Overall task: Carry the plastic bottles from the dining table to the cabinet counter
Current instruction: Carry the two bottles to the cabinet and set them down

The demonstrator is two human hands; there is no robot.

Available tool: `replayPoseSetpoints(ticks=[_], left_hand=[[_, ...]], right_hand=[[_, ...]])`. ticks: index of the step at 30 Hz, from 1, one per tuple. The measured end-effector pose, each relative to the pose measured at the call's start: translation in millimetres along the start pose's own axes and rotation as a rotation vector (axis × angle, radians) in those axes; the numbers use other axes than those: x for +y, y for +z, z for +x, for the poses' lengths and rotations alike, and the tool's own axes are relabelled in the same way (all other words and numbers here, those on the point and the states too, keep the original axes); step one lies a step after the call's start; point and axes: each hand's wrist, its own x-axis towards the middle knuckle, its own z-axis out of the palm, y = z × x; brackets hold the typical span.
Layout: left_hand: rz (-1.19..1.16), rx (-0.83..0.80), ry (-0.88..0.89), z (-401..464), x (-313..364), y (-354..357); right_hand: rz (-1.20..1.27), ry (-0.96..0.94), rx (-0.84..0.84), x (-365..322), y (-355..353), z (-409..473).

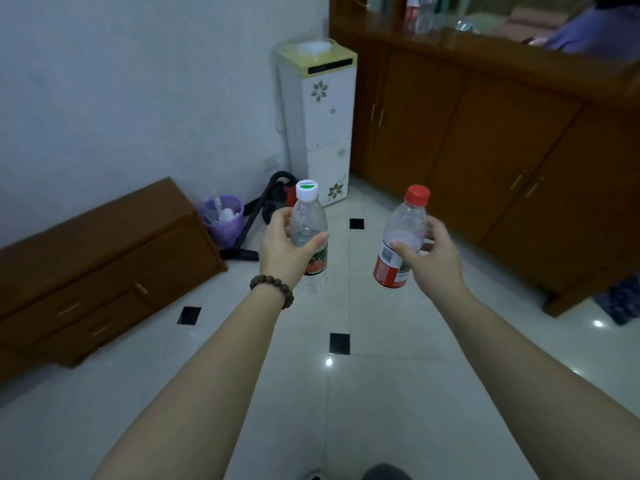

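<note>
White-capped bottle, upright, in the left hand; red-capped bottle, tilted, in the right hand. Each grip curls around its bottle, above the tiled floor. Cabinet surface ahead, bearing more bottles.

The left hand grips a white-capped bottle upright; the right hand grips a red-capped bottle, tilted toward one o'clock. A water dispenser stands at twelve o'clock, wooden cabinet at two.
</note>
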Motion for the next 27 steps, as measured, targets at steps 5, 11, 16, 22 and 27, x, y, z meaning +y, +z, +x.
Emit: replayPoseSetpoints(ticks=[5, 11, 16, 22, 27], left_hand=[[-0.013, -0.119, 0.02, 46, 4, 39], [-0.012, -0.213, 0.035, 105, 9, 98], [0.016, -0.253, 0.057, 173, 23, 152], [0.043, -0.26, 0.081, 276, 62, 222], [0.02, -0.257, 0.092, 343, 90, 269]], right_hand=[[-0.036, 0.056, 0.117, 12, -14, 30], [-0.047, 0.094, 0.191, 34, -24, 90], [-0.028, 0.063, 0.23, 45, -34, 171], [-0.045, 0.048, 0.241, 39, -60, 291], [-0.069, 0.017, 0.243, 25, -78, 372]])
